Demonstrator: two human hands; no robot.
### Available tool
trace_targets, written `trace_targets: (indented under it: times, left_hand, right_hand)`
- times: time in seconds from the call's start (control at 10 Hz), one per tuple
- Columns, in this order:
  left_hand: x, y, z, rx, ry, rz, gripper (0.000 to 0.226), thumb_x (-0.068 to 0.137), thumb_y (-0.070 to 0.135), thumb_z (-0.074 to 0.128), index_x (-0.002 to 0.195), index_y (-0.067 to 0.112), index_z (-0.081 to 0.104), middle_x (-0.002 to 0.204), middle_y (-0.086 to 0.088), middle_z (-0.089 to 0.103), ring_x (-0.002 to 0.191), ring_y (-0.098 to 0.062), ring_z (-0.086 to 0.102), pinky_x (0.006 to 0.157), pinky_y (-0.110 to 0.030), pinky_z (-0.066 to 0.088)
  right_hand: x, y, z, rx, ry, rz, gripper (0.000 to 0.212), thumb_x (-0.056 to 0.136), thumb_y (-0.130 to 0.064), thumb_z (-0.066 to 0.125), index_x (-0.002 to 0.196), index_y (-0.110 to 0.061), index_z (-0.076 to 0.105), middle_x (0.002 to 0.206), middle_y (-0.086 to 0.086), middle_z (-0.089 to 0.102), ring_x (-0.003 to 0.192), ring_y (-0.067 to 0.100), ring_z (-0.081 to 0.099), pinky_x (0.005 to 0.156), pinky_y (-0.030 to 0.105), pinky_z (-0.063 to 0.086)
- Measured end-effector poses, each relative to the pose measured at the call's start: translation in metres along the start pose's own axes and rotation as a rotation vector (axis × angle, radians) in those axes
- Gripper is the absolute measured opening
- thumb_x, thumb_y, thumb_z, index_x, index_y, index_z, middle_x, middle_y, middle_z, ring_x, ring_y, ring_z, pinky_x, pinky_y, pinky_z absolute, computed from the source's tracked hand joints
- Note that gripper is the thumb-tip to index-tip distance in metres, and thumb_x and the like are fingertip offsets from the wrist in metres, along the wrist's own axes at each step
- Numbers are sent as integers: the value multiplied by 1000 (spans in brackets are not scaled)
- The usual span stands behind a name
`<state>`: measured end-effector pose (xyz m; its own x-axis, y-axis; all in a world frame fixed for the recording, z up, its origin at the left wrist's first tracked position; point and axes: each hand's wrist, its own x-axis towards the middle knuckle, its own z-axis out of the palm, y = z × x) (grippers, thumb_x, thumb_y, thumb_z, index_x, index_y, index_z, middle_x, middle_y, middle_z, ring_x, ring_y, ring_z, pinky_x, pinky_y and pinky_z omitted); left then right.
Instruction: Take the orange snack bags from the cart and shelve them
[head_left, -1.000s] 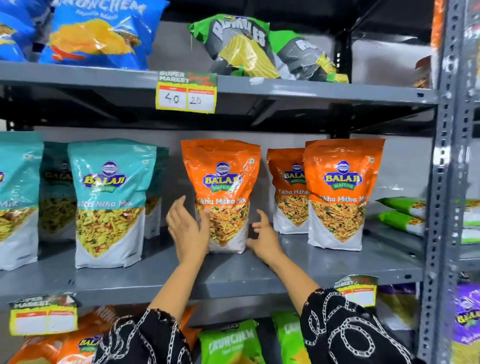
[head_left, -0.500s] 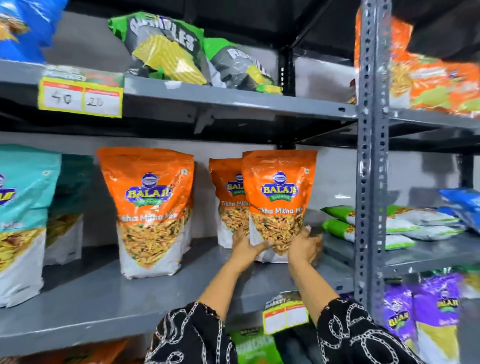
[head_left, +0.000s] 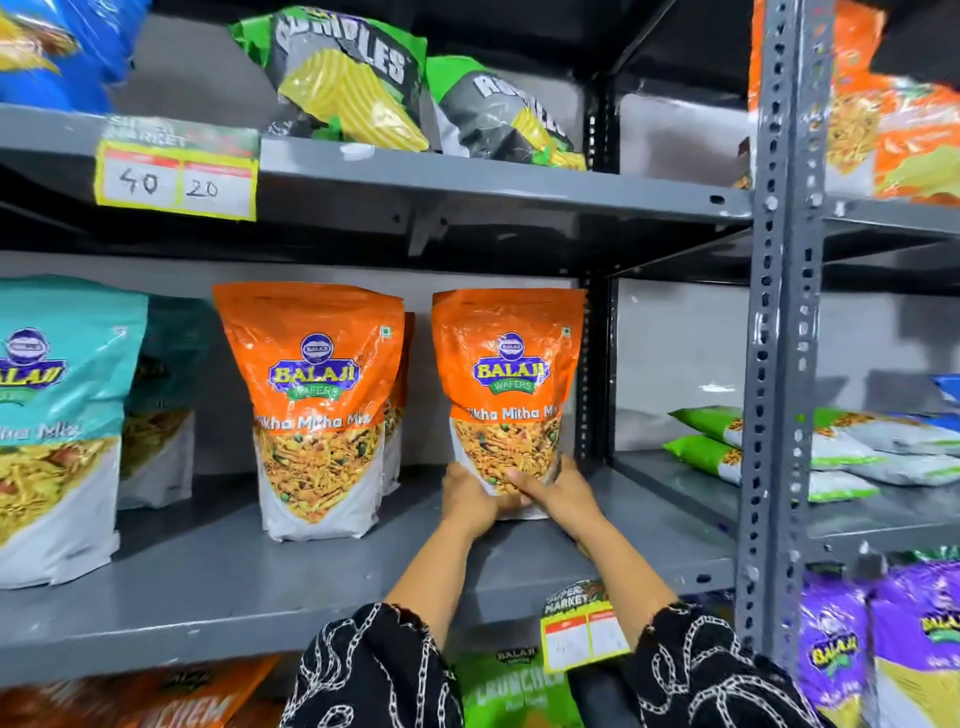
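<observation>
Two orange Balaji snack bags stand upright on the grey middle shelf (head_left: 218, 587). The right orange bag (head_left: 506, 364) is at the shelf's right end, close to the black rear post. My left hand (head_left: 470, 496) and my right hand (head_left: 553, 493) clasp its lower part from both sides, fingers wrapped over the front. The left orange bag (head_left: 314, 395) stands free, with another orange bag partly hidden behind it. The cart is out of view.
Teal Balaji bags (head_left: 57, 415) stand at the shelf's left. Green-and-black chip bags (head_left: 353, 78) lie on the shelf above. A grey perforated upright (head_left: 779, 338) borders the right side, with green packets (head_left: 722, 441) beyond it. Purple bags (head_left: 878, 639) sit lower right.
Both hands went from the left orange bag to the right one and pushed it back and right, so it now covers the bag that stood behind it.
</observation>
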<state>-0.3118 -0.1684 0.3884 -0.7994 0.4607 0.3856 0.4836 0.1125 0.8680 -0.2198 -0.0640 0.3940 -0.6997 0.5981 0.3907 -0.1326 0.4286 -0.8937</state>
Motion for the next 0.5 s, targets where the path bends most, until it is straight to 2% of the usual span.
trace_targets:
  times: [0.1,0.3,0.4,0.5]
  left_hand:
    - [-3,4,1,-8,-28,14,91,49,27,92,127,8,48,129,-13,57,116,-29,56,98,-44,49]
    - [-7,8,0,52,-71,-9,100,53,34,90,134,5,39,137,-15,50,123,-31,50,102,-44,46]
    - [-15,9,-1,154,-12,-35,105,56,44,86,136,3,32,139,-17,43,128,-32,42,106,-45,41]
    - [-30,14,-19,384,161,111,112,71,58,68,145,1,7,154,-20,18,143,-32,15,119,-42,20]
  right_hand:
    - [2,2,-2,-34,35,15,72,69,-37,81,124,-10,43,106,0,60,94,17,56,79,27,42]
    - [0,2,-3,-53,33,31,70,69,-40,80,123,-12,45,119,7,65,92,17,57,77,27,42]
    - [-6,-6,-6,-82,41,19,80,70,-39,80,132,-7,40,133,15,55,109,24,55,88,34,46]
    - [-20,-27,-18,-94,208,-132,82,72,-36,78,138,-10,37,144,17,43,130,30,44,103,43,44]
